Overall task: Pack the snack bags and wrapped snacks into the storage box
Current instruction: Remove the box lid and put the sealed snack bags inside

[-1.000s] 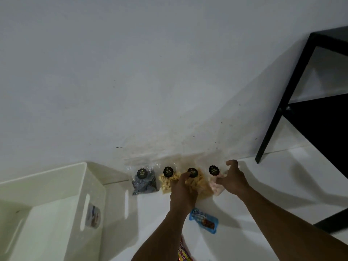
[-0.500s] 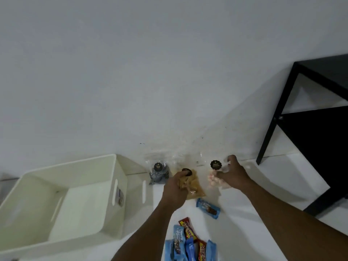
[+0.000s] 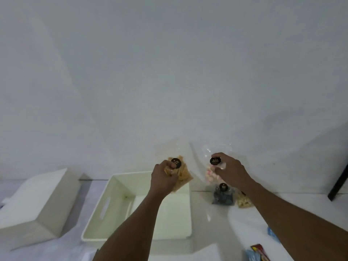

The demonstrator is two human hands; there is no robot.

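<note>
left grip (image 3: 163, 178): clamped round tan snack bag (image 3: 185, 178), held over far right corner of open storage box (image 3: 113, 202); forearm hides part of box interior. right grip (image 3: 232, 171): closed on pink-and-white snack bag (image 3: 211, 174), raised just right of box. on white surface (image 3: 216, 232) below: dark snack bag (image 3: 223, 197); pale snack bag (image 3: 243, 201), half hidden by right forearm. wrapped snacks (image 3: 259, 253): lower right edge, seemingly a pile. overturned white box (image 3: 37, 200): left. black furniture leg (image 3: 339, 183): far right.
</note>
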